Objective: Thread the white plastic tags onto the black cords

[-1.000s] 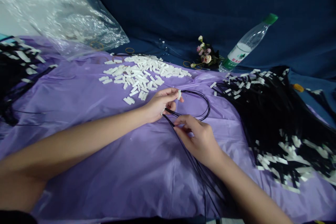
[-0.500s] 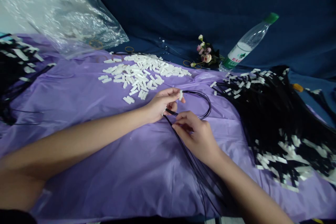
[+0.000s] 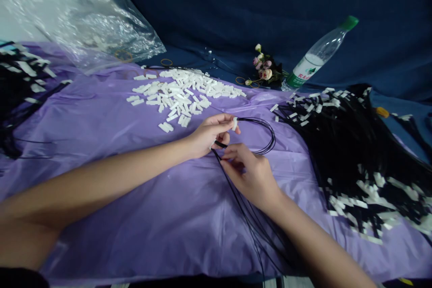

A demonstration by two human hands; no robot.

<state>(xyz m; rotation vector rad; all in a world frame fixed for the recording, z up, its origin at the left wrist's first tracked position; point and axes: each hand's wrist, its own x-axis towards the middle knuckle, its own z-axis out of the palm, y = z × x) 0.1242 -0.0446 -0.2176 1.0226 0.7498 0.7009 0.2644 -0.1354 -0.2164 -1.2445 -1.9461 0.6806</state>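
My left hand (image 3: 208, 137) is closed on a bundle of thin black wires, with a white connector piece (image 3: 235, 123) between thumb and fingers. From that piece the black wires (image 3: 272, 138) curve out to the right in a loop and come back behind my right hand. A second white end shows partly under my left palm. My right hand (image 3: 252, 174) pinches at the wires just below the left one; its fingertips partly hide the contact. Loose wire ends hang down toward the front edge of the purple cloth (image 3: 151, 216).
White connector pieces (image 3: 182, 92) lie heaped behind my hands. Large bundles of black wires with white ends (image 3: 351, 153) cover the right side, others (image 3: 13, 99) the left. At the back are a clear plastic bag (image 3: 101, 22), artificial flowers (image 3: 265, 69) and a tilted bottle (image 3: 307, 69).
Both hands have shifted very slightly to the right. The wire loop reaches a little farther right, and the hanging ends have swayed slightly.
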